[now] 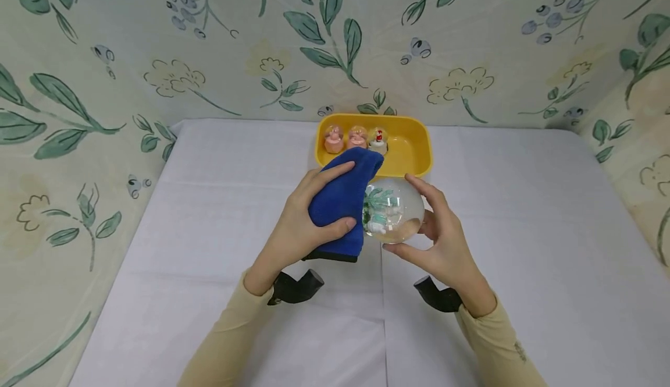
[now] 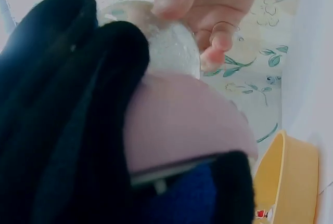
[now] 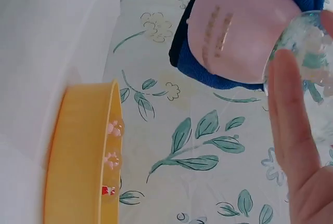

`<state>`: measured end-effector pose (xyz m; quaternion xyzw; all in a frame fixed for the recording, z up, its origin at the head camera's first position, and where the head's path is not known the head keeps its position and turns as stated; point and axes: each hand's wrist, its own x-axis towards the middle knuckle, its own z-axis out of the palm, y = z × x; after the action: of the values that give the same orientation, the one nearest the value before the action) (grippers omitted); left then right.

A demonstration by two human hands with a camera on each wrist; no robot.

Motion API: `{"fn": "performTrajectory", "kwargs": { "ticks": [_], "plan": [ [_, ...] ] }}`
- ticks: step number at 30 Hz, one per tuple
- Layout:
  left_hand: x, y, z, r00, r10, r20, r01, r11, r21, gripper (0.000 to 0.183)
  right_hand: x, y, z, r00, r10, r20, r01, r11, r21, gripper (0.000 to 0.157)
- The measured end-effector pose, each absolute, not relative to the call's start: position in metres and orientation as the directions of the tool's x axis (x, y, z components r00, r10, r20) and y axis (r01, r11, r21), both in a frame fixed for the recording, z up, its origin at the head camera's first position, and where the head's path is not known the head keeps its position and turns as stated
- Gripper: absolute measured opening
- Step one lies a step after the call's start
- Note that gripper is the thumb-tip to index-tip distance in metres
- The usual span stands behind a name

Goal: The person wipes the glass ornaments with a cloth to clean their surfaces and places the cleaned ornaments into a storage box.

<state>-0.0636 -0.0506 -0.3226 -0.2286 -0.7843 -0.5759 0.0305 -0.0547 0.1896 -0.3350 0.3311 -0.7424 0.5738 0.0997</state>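
A snow globe lies on its side in the air, its clear ball toward the right. Through the ball show green and white figures. Its pink base, bearing gold lettering, sits within a folded blue cloth with black trim. My left hand grips the cloth around that base, thumb in front and fingers behind. With spread thumb and fingers, my right hand holds the ball from the right. Dark folds of the cloth hide part of the base in the left wrist view.
Behind the hands a yellow tray stands at the table's far edge. It holds two small pink snow globes and a white one with a red figure. White cloth covers the table; floral fabric hangs behind.
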Motion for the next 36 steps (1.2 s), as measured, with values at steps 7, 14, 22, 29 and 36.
{"fn": "performTrajectory", "kwargs": {
  "ticks": [7, 14, 22, 29, 36],
  "plan": [
    [-0.063, -0.05, -0.324, -0.873, 0.368, 0.321, 0.414, 0.211, 0.885, 0.068, -0.058, 0.189, -0.334, -0.744, -0.337, 0.577, -0.663, 0.265, -0.7, 0.093],
    [-0.056, -0.04, -0.325, -0.863, 0.335, 0.379, 0.489, 0.358, 0.795, 0.073, -0.053, 0.179, -0.337, -0.827, -0.168, 0.537, -0.563, 0.27, -0.781, 0.09],
    [-0.054, -0.037, -0.326, -0.864, 0.294, 0.408, 0.499, 0.402, 0.768, 0.074, -0.048, 0.177, -0.333, -0.915, -0.177, 0.362, -0.398, 0.259, -0.88, 0.091],
    [-0.062, -0.051, -0.323, -0.887, 0.309, 0.342, 0.425, 0.259, 0.868, 0.071, -0.051, 0.188, -0.328, -0.804, -0.402, 0.438, -0.532, 0.158, -0.832, 0.108],
    [-0.063, -0.057, -0.316, -0.881, 0.383, 0.277, 0.39, 0.259, 0.883, 0.07, -0.055, 0.193, -0.331, -0.71, -0.443, 0.548, -0.693, 0.297, -0.657, 0.095]
  ]
}}
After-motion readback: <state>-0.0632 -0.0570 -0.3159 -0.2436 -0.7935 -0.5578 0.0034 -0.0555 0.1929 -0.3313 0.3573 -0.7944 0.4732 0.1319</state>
